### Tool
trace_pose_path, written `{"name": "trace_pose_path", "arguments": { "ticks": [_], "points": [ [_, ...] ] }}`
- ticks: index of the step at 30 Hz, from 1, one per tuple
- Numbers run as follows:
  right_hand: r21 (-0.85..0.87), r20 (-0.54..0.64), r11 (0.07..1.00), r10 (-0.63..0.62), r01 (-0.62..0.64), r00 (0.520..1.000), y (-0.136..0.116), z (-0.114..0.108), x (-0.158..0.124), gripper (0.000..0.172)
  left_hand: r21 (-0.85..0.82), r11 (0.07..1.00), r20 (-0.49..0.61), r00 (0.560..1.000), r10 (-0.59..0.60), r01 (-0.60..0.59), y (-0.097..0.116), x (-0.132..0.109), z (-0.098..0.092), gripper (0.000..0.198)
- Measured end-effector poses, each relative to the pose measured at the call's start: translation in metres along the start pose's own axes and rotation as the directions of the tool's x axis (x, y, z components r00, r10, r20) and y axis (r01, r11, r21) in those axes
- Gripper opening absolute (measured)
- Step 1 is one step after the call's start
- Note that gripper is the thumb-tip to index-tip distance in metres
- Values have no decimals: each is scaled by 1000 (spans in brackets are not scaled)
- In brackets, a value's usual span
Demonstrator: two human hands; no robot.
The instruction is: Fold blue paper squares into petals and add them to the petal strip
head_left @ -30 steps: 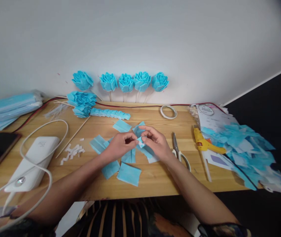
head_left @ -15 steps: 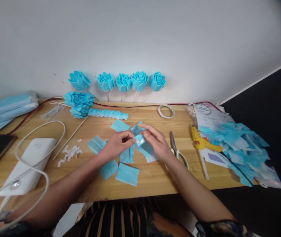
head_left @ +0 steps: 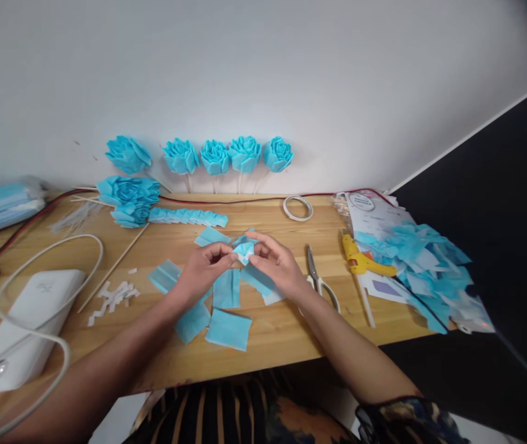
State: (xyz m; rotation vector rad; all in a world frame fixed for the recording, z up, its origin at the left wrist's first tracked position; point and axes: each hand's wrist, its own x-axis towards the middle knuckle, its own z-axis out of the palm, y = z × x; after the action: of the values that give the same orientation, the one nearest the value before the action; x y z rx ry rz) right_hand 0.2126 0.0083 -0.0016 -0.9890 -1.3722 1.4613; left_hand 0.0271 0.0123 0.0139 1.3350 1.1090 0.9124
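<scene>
Between my two hands is a small folded piece of blue fabric (head_left: 245,250) with a white underside. My left hand (head_left: 205,266) pinches its left corner between thumb and fingers. On the other side my right hand (head_left: 276,264) grips the right corner, thumb below and fingers above. Under and around the hands lie several flat blue fabric pieces, among them one near the front (head_left: 229,329) and one beneath my left forearm (head_left: 192,320). A row of overlapping folded petals (head_left: 188,216) lies farther back.
Blue fabric flowers (head_left: 245,154) on sticks lean against the wall. Scissors (head_left: 315,274), a yellow glue gun (head_left: 360,258) and a heap of blue scraps (head_left: 430,259) lie to the right. A tape roll (head_left: 297,208) is behind. White strips (head_left: 118,298) and a power bank (head_left: 27,333) are left.
The folded piece is turned and spread, now showing a pointed shape held at both corners. My right fingers have shifted along it. The whole view has swung slightly right.
</scene>
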Motion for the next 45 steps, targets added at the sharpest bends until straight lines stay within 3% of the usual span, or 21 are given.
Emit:
{"name": "trace_pose_path", "arguments": {
  "ticks": [15, 22, 31, 36, 41, 45],
  "points": [
    [-106, 3, 993, -54, 54, 999, 5, 0, 1, 47, -43, 999, 68, 998, -19, 22, -4, 1, 2, 25],
    [-42, -17, 999, -22, 21, 1000, -6, 0, 0, 40, -30, 999, 65, 998, -25, 27, -5, 1, 1, 25],
    [-23, -79, 1000, -15, 14, 997, 0, 1, 1, 42, 15, 1000, 93, 996, -18, 17, -4, 1, 1, 28],
    [27, -82, 1000, -11, 13, 997, -5, -1, -1, 37, -15, 1000, 49, 999, -14, 15, -2, 1, 0, 29],
    [29, 30, 999, 14, -15, 999, -1, 2, 0, 50, -83, 996, 6, 999, -32, 32, -3, 0, 1, 28],
    [-15, -6, 1000, -3, 3, 1000, 4, 2, 2, 53, -93, 995, 65, 998, -26, 32, -6, 0, 2, 30]
  ]
}}
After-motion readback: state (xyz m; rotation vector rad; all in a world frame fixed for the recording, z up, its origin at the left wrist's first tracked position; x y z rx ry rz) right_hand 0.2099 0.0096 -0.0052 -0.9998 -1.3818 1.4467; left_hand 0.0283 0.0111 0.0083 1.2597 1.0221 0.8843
